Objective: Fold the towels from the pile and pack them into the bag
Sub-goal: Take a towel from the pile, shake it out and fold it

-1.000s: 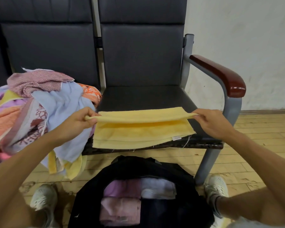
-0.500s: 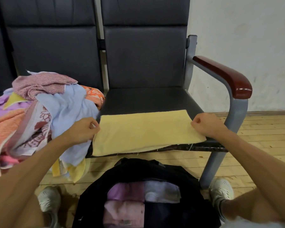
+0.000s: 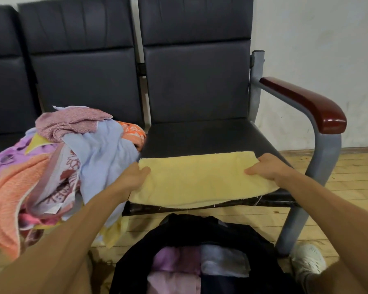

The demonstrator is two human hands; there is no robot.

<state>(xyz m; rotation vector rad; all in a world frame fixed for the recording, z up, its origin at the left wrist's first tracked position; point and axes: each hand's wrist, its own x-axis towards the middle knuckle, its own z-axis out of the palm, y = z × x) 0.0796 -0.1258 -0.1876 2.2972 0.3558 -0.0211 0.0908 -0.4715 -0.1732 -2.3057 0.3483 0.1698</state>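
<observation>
1. Lying flat on the front of the chair seat [image 3: 204,136], centre of the frame, is the folded yellow towel [image 3: 200,181]. Its near edge overhangs the seat.
2. Grip of the left hand [image 3: 130,177]: clamped on the towel's left end, thumb on top.
3. Grip of the right hand [image 3: 268,168]: clamped on the towel's right end, thumb on top.
4. Location of the pile [image 3: 62,162] of unfolded towels: the neighbouring seat at the left of the frame, touching the left hand.
5. Location of the black bag [image 3: 200,230]: open on the floor at bottom centre, with folded towels [image 3: 200,264] inside.

Dark chairs [image 3: 196,81], wooden floor [image 3: 348,187], white wall [image 3: 317,39]
</observation>
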